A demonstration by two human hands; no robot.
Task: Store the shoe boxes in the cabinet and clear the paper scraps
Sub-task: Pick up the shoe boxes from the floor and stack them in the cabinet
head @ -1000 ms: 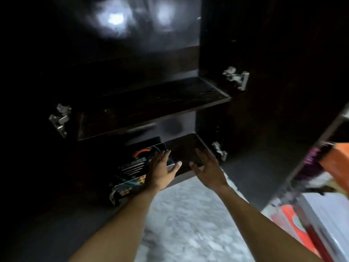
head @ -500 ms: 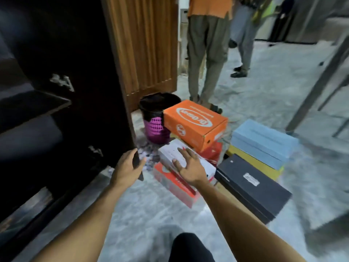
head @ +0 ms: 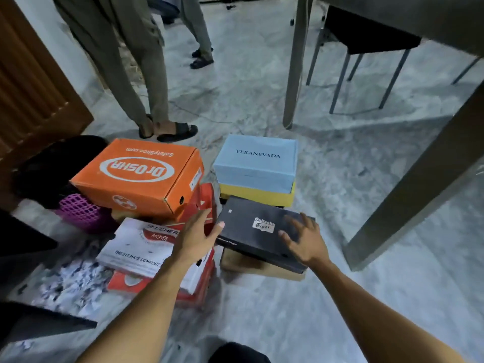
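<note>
Two open hands frame the black box (head: 251,226), and that framing is what the coming lift turns on. The box lies flat on a brown box (head: 262,269) on the floor (head: 340,297), just ahead of us. Its long axis runs left to right, with the right end a little nearer to us. Our left hand (head: 195,239) sits at its left short end, fingers (head: 201,221) straight and holding nothing, thumb at the near-left corner — whether it touches we cannot tell. Our right hand (head: 305,243) hovers over the right short end, fingers spread and slightly blurred, also gripping nothing. Neither hand is clearly nearer; each has its own end, so we judge a two-handed clamp along the length to be the natural grasp. Several more boxes stand around it: an orange box (head: 136,176) on a red box (head: 208,197) to the left, a white box (head: 136,250) under our left forearm, and a blue box (head: 256,163) on a yellow box (head: 258,196) just behind. Paper scraps (head: 70,281) lie on the floor at far left beside a pink basket (head: 78,210). Dark panels at the left edge are, we take it, the cabinet (head: 26,244) — so the box would travel leftward.
</note>
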